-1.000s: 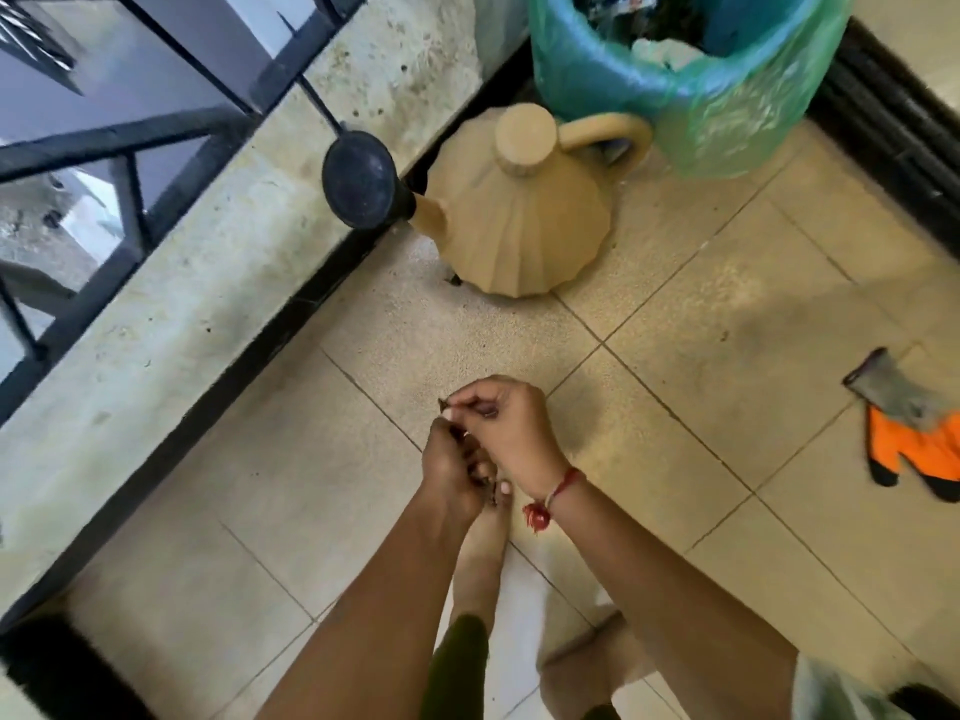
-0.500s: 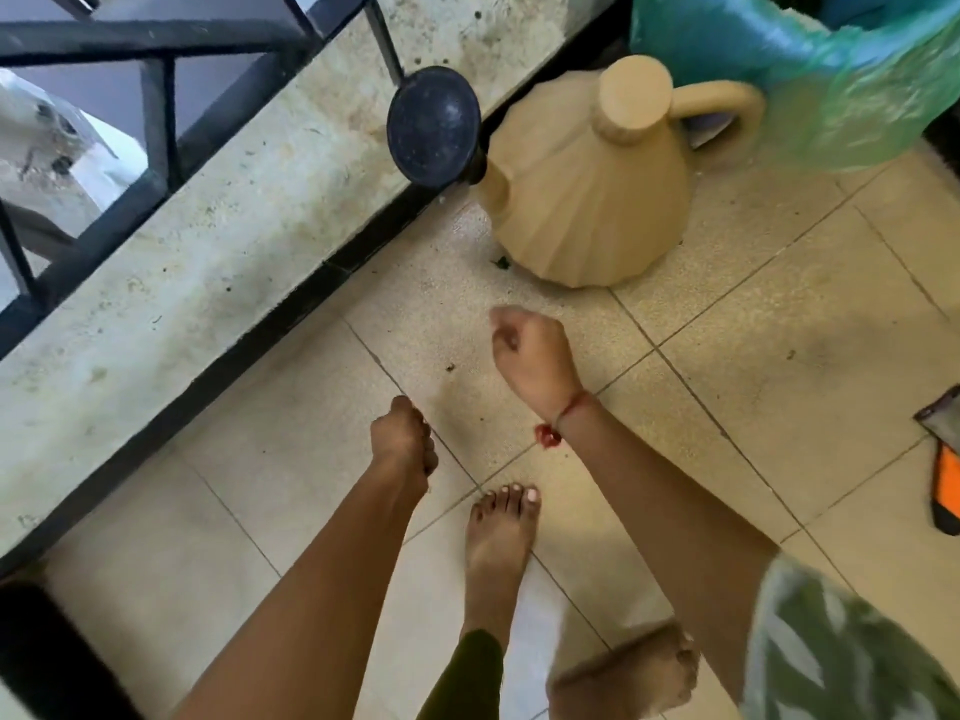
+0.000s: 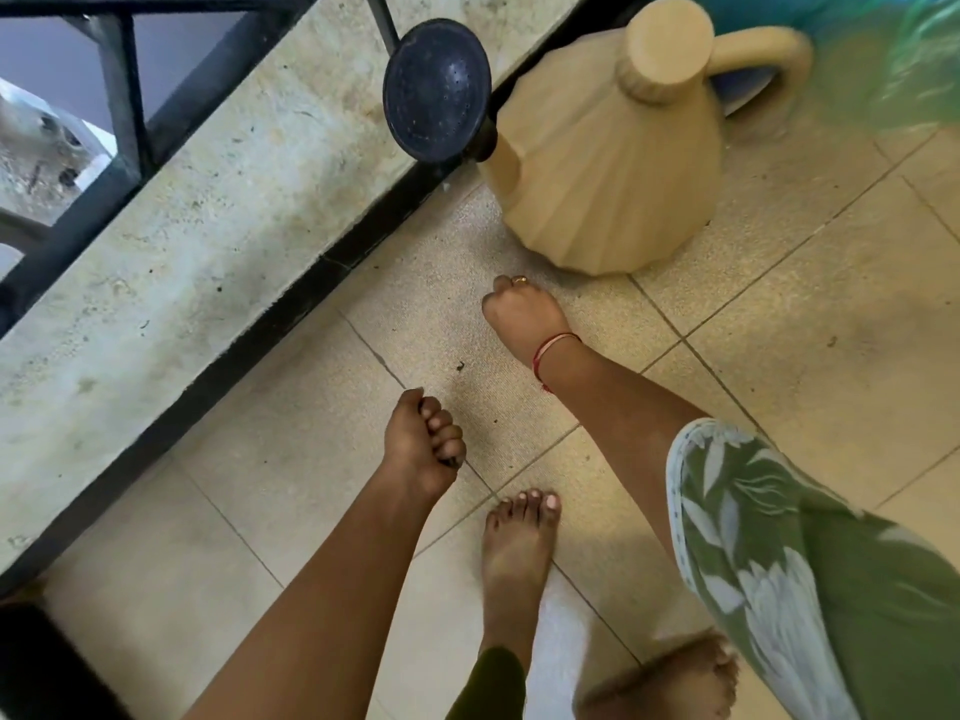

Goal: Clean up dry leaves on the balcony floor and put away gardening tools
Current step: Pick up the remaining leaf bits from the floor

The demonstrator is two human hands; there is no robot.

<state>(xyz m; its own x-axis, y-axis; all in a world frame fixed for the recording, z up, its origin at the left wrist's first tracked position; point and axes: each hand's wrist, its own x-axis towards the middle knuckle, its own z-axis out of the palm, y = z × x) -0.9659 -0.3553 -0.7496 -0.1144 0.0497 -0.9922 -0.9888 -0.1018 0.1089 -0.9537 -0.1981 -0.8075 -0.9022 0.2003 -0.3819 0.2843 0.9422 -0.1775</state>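
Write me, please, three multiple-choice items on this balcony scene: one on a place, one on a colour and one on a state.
1. Where does the watering can stand? A) on the floor tiles beside the ledge; B) on top of the railing; C) inside the bin.
2. What colour is the thread at the right wrist? A) blue; B) red; C) white.
3. How is the right hand held? A) fingers spread flat; B) grip round the can's handle; C) fingers curled into a fist.

Key: A, its base sits on the tiles next to the ledge; B, a red thread circles the wrist; C, the knuckles are closed and the hand is clear of the can.
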